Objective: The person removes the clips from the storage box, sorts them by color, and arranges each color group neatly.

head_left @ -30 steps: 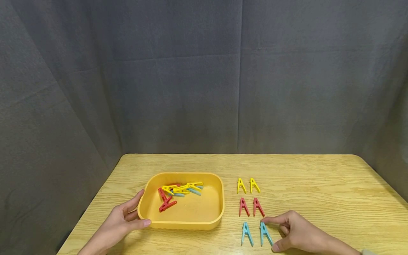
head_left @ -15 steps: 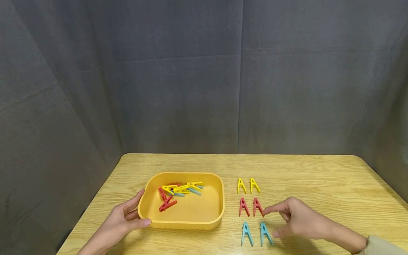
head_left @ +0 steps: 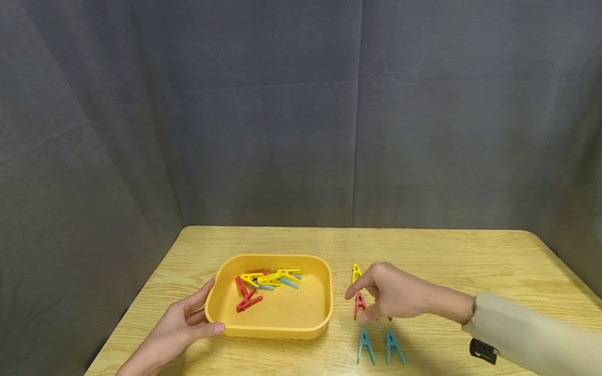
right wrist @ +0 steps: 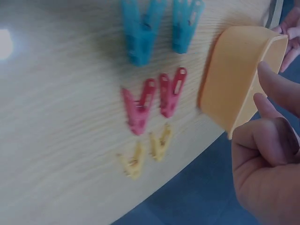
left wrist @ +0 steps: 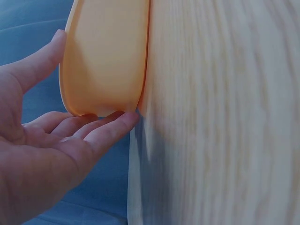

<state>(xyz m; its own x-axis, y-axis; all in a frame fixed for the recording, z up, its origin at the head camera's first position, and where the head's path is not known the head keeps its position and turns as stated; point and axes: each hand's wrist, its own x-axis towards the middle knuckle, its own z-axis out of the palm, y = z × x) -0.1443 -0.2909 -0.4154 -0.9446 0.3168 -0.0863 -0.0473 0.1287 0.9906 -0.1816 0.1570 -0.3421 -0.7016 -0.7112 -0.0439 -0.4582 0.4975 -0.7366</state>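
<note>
My left hand (head_left: 176,334) holds a yellow plastic basin (head_left: 269,331) at its left end, thumb on the near rim and fingers along the side wall. Inside the basin lie several clothespins (head_left: 247,301) in red, yellow and light blue. To its right are three rows of two clothespins: blue ones (head_left: 366,347) nearest, red ones (head_left: 360,302) in the middle, yellow ones (head_left: 356,272) farthest. Over the red and yellow rows hovers my right hand (head_left: 400,292), holding nothing, its index finger and thumb apart. It partly hides those rows from the head camera; the right wrist view shows them whole.
A light wood table (head_left: 470,250) carries everything, and a dark grey curtain (head_left: 263,130) hangs behind and at the sides. A black device (head_left: 483,351) sits under the right sleeve (head_left: 527,329).
My right hand has left the near blue clothespin and moved away from me and to the left, over the red and yellow rows. The left hand and basin have stayed put.
</note>
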